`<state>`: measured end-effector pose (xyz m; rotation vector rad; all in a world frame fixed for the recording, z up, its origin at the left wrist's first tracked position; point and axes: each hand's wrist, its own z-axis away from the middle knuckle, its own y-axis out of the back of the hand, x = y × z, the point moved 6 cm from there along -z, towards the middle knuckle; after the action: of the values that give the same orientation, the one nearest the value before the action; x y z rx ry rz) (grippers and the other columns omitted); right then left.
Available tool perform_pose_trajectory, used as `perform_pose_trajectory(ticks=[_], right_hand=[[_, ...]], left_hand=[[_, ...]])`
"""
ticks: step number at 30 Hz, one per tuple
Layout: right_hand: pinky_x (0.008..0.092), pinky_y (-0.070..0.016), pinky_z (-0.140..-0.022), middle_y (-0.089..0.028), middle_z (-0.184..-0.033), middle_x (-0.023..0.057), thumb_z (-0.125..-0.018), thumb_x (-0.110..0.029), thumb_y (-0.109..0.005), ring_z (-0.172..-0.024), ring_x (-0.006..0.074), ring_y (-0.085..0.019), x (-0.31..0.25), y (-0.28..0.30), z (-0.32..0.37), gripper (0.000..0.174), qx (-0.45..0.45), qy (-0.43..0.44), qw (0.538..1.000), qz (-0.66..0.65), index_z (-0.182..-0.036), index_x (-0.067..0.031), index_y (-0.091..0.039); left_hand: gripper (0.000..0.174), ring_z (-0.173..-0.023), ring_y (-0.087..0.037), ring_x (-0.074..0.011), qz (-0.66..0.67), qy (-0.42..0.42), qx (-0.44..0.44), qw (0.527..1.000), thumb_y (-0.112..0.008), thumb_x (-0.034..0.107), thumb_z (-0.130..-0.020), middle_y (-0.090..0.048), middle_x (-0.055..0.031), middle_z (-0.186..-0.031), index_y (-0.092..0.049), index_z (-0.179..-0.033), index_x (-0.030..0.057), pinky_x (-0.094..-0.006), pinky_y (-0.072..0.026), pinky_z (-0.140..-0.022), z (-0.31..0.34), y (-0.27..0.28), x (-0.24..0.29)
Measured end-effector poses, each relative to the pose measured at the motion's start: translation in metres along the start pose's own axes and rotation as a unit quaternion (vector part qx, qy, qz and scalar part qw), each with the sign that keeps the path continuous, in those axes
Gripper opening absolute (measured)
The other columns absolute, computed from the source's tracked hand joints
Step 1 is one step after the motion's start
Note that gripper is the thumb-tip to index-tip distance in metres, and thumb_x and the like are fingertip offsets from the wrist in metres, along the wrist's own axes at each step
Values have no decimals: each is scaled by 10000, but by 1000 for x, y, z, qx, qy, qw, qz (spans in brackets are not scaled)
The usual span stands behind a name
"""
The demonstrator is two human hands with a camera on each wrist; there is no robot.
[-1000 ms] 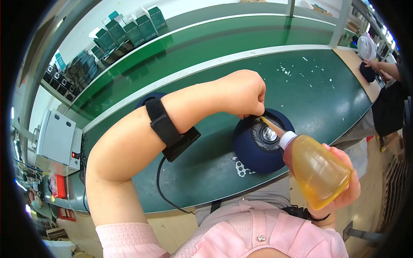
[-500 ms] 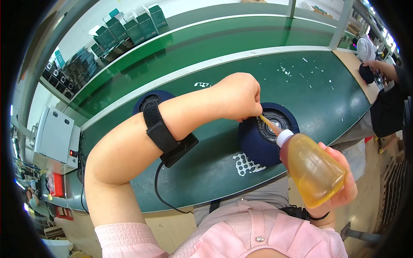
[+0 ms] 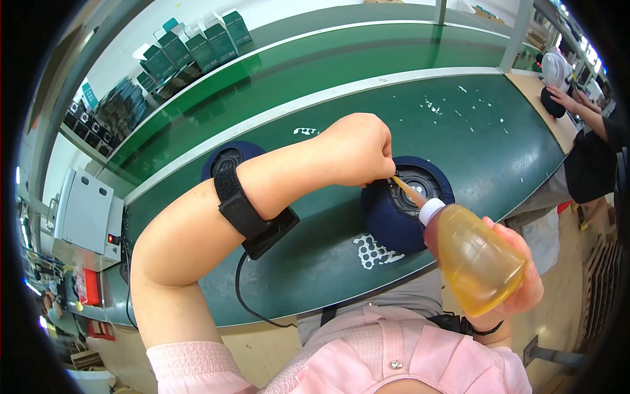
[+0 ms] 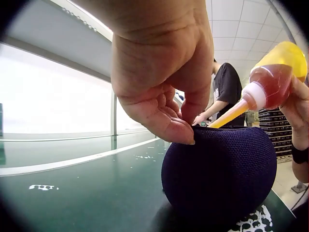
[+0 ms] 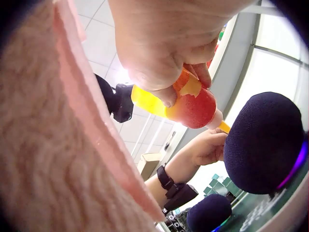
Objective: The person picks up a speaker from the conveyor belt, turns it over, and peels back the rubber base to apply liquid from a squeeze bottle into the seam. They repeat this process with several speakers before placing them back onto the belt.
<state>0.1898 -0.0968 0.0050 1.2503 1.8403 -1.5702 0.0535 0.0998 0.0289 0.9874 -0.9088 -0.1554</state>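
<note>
amber bottle (image 3: pixel 478 256) tilted to the blue device (image 3: pixel 397 226) on the green table (image 3: pixel 328 262)
the right hand (image 3: pixel 527 290) grips the bottle, inclined probably so that its nozzle (image 3: pixel 410 192) reaches the cloth rim (image 3: pixel 441 173); the left hand (image 3: pixel 359 150) pinches this rim, seemingly to keep it steady.

The bottle (image 3: pixel 478 259) is amber, its collar (image 3: pixel 432 211) white. The speaker (image 3: pixel 395 217) is navy and black, the table (image 3: pixel 315 276) green, with a white honeycomb patch (image 3: pixel 373 252) at the speaker's seven o'clock.
</note>
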Motion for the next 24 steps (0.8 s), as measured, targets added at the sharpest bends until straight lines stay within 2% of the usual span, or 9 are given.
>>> perform_pose_trajectory(ticks=[4,11,12,13,17,20,21,22,24], right_hand=[[476,-440,-948,-435,-1274,262,-880,-308,-490,-1130,366,-505,1,14,3,536,75,34,997,11,-1307,-31,-320],[472,-454,-919,-404,-1267,286,-759,-150,-744,-1113,376,-507,1,38,8,836,209,126,969,-32,-1370,-152,-174],[458,-453,-920,-412,-1261,285,-756,-158,-749,-1110,370,-509,-16,26,5,841,100,242,935,237,-1370,-144,-174],[445,-453,-920,-420,-1255,285,-752,-165,-754,-1107,364,-512,-18,4,8,847,-18,334,809,483,-1369,-136,-174],[428,-453,-920,-429,-1247,285,-745,-173,-761,-1108,359,-512,-18,4,8,856,-26,345,815,465,-1368,-124,-175],[437,-456,-917,-425,-1251,289,-747,-163,-758,-1106,363,-512,-17,0,10,850,-22,345,817,461,-1368,-131,-178],[444,-458,-916,-424,-1251,292,-748,-159,-757,-1102,367,-514,-16,14,8,847,104,257,922,269,-1368,-135,-180],[451,-459,-916,-424,-1250,295,-749,-155,-755,-1097,371,-516,-3,31,9,844,222,151,962,57,-1368,-138,-181],[456,-463,-910,-421,-1252,298,-776,-161,-717,-1099,374,-516,-2,31,13,795,208,154,964,58,-1366,-142,-184]], left_hand=[[128,-548,-630,-143,5,3,5,1000,-568,64,-720,-620,-97,-611,-647,-755,-30,-265,-507,-543,1,1,0],[127,-545,-629,-143,30,39,1,999,-569,80,-713,-620,-94,-606,-643,-733,-21,-269,-506,-547,5,-1,-2],[127,-545,-629,-143,29,39,0,999,-569,80,-713,-620,-94,-606,-643,-733,-21,-269,-506,-547,6,-2,-2],[129,-541,-628,-145,11,37,10,999,-574,89,-710,-617,-96,-598,-643,-728,-17,-274,-507,-552,6,-2,-2],[152,-537,-628,-182,-58,16,46,997,-589,123,-703,-619,-114,-597,-653,-737,-10,-306,-511,-574,10,-1,5],[166,-595,-640,-218,-136,19,16,990,-607,137,-700,-642,-131,-654,-666,-768,-3,-320,-511,-609,5,1,9],[166,-595,-640,-218,-136,18,16,990,-607,137,-700,-642,-131,-654,-666,-768,-3,-320,-511,-609,2,3,10],[170,-630,-643,-228,-148,-12,55,987,-612,139,-704,-651,-135,-688,-670,-784,0,-324,-509,-626,0,10,15],[175,-665,-646,-239,-161,-43,91,982,-617,140,-707,-661,-139,-721,-674,-800,4,-327,-507,-642,-7,17,20]])
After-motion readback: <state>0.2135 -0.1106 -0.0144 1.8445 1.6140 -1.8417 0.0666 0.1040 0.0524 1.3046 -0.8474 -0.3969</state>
